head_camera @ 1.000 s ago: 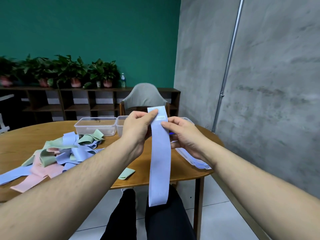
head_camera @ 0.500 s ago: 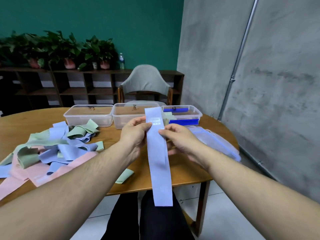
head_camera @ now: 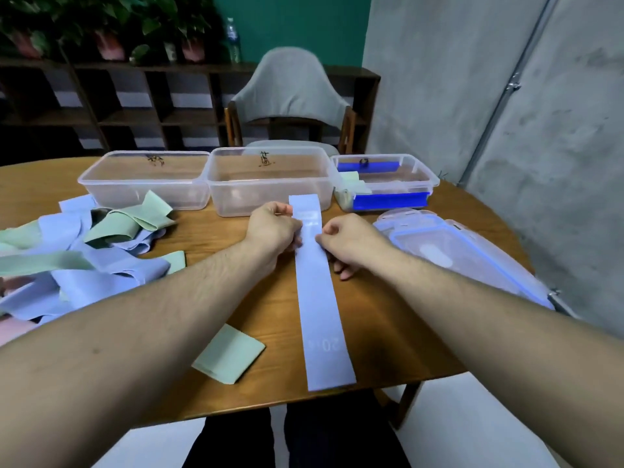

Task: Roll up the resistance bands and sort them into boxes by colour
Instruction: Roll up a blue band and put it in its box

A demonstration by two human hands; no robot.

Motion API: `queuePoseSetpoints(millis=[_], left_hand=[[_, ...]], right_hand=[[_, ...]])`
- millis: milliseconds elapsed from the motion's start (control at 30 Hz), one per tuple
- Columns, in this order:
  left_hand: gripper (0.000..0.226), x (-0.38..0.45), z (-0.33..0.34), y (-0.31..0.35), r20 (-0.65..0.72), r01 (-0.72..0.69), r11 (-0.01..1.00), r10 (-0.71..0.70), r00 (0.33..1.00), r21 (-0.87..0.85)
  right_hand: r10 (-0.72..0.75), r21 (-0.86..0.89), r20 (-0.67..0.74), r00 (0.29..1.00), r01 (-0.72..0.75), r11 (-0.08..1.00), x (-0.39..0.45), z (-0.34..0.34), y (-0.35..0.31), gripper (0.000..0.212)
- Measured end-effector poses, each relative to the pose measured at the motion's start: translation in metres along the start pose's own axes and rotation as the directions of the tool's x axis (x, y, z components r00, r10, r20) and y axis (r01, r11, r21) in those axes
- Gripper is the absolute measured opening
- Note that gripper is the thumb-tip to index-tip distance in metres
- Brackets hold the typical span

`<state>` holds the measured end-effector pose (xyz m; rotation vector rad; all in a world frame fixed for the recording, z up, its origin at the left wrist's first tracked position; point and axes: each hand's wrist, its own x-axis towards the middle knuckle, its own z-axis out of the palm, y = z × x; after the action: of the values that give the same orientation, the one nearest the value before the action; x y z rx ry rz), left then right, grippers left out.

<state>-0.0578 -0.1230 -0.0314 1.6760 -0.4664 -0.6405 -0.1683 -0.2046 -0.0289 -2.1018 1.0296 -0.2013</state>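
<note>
Both hands, left [head_camera: 271, 228] and right [head_camera: 351, 243], pinch flat matte blue band [head_camera: 320, 298] on wooden table [head_camera: 388, 332].

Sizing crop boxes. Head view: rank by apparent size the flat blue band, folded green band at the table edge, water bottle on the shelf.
1. flat blue band, by far.
2. folded green band.
3. water bottle, though far off, so apparent size only.

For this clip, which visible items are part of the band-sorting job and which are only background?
Job: blue band held by left hand and right hand; band pile; folded green band; three clear boxes.

Background: box lid, chair, shelf, potted plants, water bottle.
</note>
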Motion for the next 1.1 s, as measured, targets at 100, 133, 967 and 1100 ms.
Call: queuePoseSetpoints(millis=[100,133,967,1100], left_hand=[[0.026,0.013,0.002,-0.006,0.013,0.028,1.000,-0.028,1.000,0.004],[0.028,0.016,0.002,-0.009,0.014,0.030,1.000,-0.030,0.999,0.008],[0.018,-0.118,-0.039,-0.051,0.493,-0.642,0.570,0.416,0.764,0.513],[0.036,-0.137,-0.052,-0.064,0.634,-0.768,0.360,0.434,0.640,0.529]], right_hand=[[0.014,-0.026,-0.013,1.000,-0.015,1.000,0.013,0.005,0.002,0.015],[0.015,-0.005,-0.014,1.000,-0.015,1.000,0.016,0.006,0.003,0.025],[-0.464,-0.055,-0.022,0.886,0.462,0.885,-0.099,0.016,0.058,0.020],[-0.561,-0.195,-0.021,0.827,0.547,0.814,-0.124,0.015,0.078,0.026]])
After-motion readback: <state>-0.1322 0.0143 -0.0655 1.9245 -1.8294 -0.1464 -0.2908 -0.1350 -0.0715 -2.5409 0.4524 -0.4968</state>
